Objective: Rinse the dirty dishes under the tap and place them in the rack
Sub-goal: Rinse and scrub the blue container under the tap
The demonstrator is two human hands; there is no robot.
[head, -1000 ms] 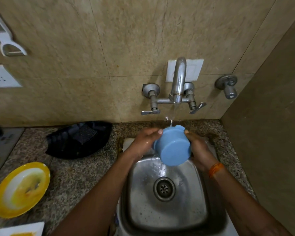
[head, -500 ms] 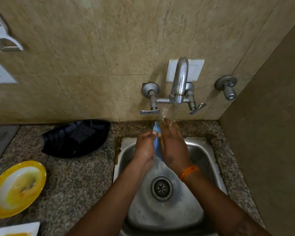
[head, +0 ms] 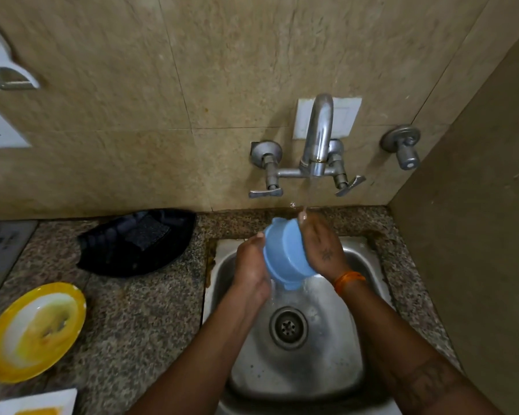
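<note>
Granite desk [head: 150,310] surrounds the steel sink [head: 354,348]; a black tray [head: 111,250] and yellow plate [head: 33,330] wait at left; over the basin, my left hand [head: 252,271] and right hand [head: 321,250] grip the blue bowl [head: 285,253], tilted under the tap [head: 318,139] as water runs.

A small home kitchen, at its washing-up corner; a steel sink [head: 297,363] is set into a speckled granite counter [head: 138,319]; a wall-mounted tap [head: 316,145] with 2 lever handles runs water; beige tiles [head: 192,70] line the walls; a food-smeared yellow plate [head: 33,330] sits on the counter.
</note>
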